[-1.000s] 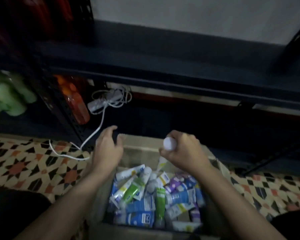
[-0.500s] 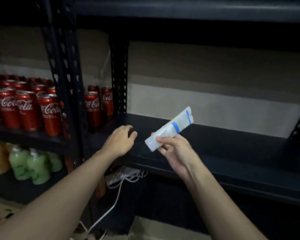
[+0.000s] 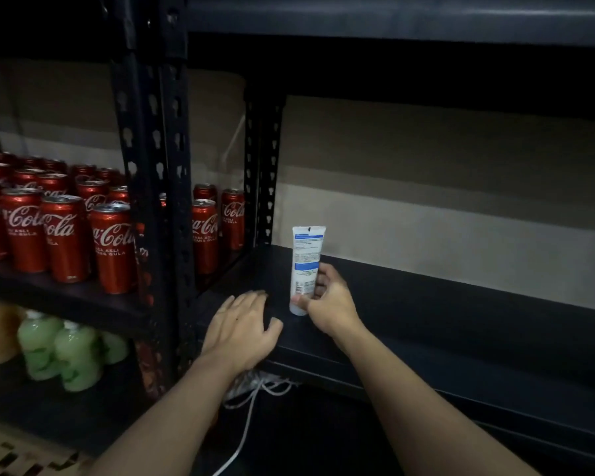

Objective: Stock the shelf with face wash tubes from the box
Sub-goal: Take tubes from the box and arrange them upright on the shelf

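Note:
A white face wash tube (image 3: 305,266) with blue bands stands upright, cap down, on the dark shelf (image 3: 443,314) near its left end. My right hand (image 3: 330,302) grips the tube's lower part from the right, thumb across the front. My left hand (image 3: 243,329) lies flat on the shelf's front edge just left of the tube, fingers spread and holding nothing. The box is out of view.
Red Coca-Cola cans (image 3: 66,235) fill the neighbouring shelf at left, beyond the black perforated uprights (image 3: 158,166). Green and orange bottles (image 3: 59,348) sit one level lower. A white cable (image 3: 251,407) hangs under the shelf. Another shelf board (image 3: 392,18) runs overhead.
The view rose from the box to the shelf. My right hand carried the tube up, turned it upright and set it cap-down on the shelf. My left hand settled on the shelf edge.

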